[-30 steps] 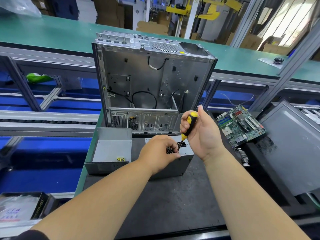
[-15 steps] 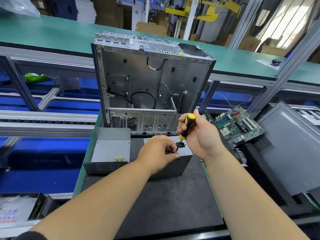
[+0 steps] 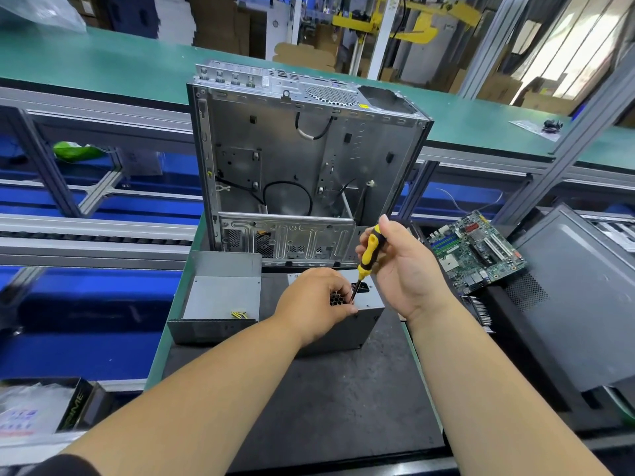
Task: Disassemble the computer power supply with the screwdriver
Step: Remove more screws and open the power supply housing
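Head view: yellow-black screwdriver (image 3: 369, 252) gripped by curled right hand (image 3: 405, 269), tip set on power supply (image 3: 347, 326); supply's top edge gripped by curled left hand (image 3: 316, 304).

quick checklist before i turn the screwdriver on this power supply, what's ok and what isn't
1. Right hand grips the screwdriver handle: ok.
2. Left hand holds the power supply steady on its top edge: ok.
3. Tip seated in a screw head: cannot tell, the left hand's fingers hide it.
4. Power supply resting flat on the black mat: ok.
5. Left fingers clear of the shaft: not ok, they sit right beside it.
6. Open grey housing to the left stands apart from the work: ok.
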A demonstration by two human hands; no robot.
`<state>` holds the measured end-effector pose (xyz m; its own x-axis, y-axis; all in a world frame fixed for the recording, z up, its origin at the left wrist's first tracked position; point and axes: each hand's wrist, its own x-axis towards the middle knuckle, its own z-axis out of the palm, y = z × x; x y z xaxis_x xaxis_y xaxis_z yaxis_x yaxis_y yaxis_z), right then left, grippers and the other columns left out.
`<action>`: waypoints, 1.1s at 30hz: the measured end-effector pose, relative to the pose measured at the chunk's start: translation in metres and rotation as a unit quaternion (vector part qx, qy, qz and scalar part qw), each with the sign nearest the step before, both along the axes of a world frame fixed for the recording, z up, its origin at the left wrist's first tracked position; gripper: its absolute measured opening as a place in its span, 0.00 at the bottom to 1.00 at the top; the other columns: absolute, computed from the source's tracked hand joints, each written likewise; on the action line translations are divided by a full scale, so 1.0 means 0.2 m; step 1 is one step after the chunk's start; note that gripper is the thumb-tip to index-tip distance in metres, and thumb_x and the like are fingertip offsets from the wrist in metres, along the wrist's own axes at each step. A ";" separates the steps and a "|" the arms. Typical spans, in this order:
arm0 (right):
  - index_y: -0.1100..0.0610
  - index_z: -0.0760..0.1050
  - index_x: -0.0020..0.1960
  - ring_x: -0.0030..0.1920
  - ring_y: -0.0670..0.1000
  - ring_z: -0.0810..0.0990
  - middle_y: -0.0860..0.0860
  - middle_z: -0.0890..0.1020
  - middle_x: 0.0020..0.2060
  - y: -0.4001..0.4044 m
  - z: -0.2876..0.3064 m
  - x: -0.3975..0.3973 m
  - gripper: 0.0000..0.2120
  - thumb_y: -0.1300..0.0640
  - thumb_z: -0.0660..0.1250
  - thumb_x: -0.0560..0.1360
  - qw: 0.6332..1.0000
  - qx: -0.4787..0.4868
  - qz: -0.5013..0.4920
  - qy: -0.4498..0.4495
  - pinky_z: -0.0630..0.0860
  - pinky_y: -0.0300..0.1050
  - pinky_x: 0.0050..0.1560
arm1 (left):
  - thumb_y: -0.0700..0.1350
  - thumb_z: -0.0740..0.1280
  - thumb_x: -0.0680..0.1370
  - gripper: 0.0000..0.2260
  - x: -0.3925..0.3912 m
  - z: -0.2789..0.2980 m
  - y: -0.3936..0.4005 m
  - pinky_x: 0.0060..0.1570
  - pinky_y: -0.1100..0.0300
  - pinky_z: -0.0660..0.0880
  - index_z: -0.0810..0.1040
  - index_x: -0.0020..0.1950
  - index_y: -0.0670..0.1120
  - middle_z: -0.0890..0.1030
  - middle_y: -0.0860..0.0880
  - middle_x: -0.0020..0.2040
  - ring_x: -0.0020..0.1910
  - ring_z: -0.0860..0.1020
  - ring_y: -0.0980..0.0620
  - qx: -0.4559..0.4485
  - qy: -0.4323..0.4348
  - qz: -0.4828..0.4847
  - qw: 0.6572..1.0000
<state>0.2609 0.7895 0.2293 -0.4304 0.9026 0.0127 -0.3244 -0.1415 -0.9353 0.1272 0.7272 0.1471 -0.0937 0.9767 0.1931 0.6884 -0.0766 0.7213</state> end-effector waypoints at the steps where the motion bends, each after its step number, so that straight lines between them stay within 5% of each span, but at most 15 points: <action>1: 0.55 0.79 0.39 0.37 0.50 0.79 0.50 0.81 0.36 0.01 0.00 0.00 0.11 0.49 0.67 0.75 1.000 0.001 0.000 -0.007 0.78 0.42 0.43 | 0.54 0.75 0.71 0.09 0.00 0.00 0.00 0.53 0.59 0.72 0.76 0.37 0.58 0.78 0.62 0.49 0.54 0.71 0.60 -0.001 0.002 0.002 1.000; 9: 0.60 0.77 0.42 0.31 0.49 0.65 0.51 0.67 0.28 -0.03 -0.01 -0.03 0.30 0.43 0.46 0.85 1.000 0.000 0.030 -0.001 0.66 0.43 0.38 | 0.53 0.75 0.72 0.07 0.00 0.00 0.00 0.55 0.57 0.72 0.78 0.39 0.56 0.78 0.61 0.49 0.55 0.72 0.59 -0.002 0.001 0.001 1.000; 15: 0.54 0.68 0.41 0.32 0.50 0.70 0.51 0.72 0.30 -0.05 -0.01 -0.03 0.12 0.47 0.61 0.78 1.000 0.014 0.021 0.007 0.69 0.42 0.39 | 0.52 0.75 0.72 0.08 0.00 0.01 -0.01 0.56 0.55 0.72 0.77 0.39 0.56 0.79 0.59 0.48 0.55 0.72 0.57 0.009 -0.004 -0.006 1.000; 20: 0.54 0.71 0.39 0.35 0.50 0.78 0.51 0.78 0.34 0.00 0.00 -0.01 0.12 0.48 0.66 0.75 1.000 0.012 -0.007 -0.022 0.73 0.48 0.48 | 0.53 0.75 0.72 0.08 0.00 0.00 0.00 0.56 0.54 0.73 0.77 0.38 0.57 0.78 0.60 0.49 0.55 0.72 0.58 0.000 -0.005 -0.003 1.000; 24: 0.58 0.75 0.42 0.33 0.49 0.76 0.51 0.78 0.33 0.02 0.00 -0.01 0.17 0.47 0.60 0.82 0.999 -0.015 -0.033 -0.014 0.77 0.44 0.42 | 0.53 0.75 0.72 0.10 0.00 0.00 0.00 0.57 0.55 0.73 0.74 0.38 0.59 0.78 0.61 0.50 0.56 0.71 0.58 -0.005 -0.001 -0.003 1.000; 29: 0.55 0.76 0.33 0.29 0.50 0.65 0.50 0.67 0.27 -0.01 -0.01 -0.03 0.32 0.40 0.47 0.84 1.000 -0.025 -0.005 0.004 0.65 0.43 0.38 | 0.52 0.76 0.71 0.10 0.00 0.00 0.00 0.57 0.56 0.72 0.76 0.37 0.59 0.79 0.61 0.49 0.55 0.72 0.59 0.003 -0.013 0.004 1.000; 33: 0.56 0.73 0.41 0.31 0.49 0.65 0.50 0.68 0.29 -0.04 -0.01 -0.03 0.23 0.40 0.54 0.81 1.000 0.000 0.009 0.018 0.66 0.42 0.37 | 0.52 0.76 0.71 0.10 0.00 0.00 0.00 0.56 0.55 0.72 0.75 0.37 0.59 0.79 0.60 0.49 0.55 0.72 0.58 0.002 -0.011 -0.002 1.000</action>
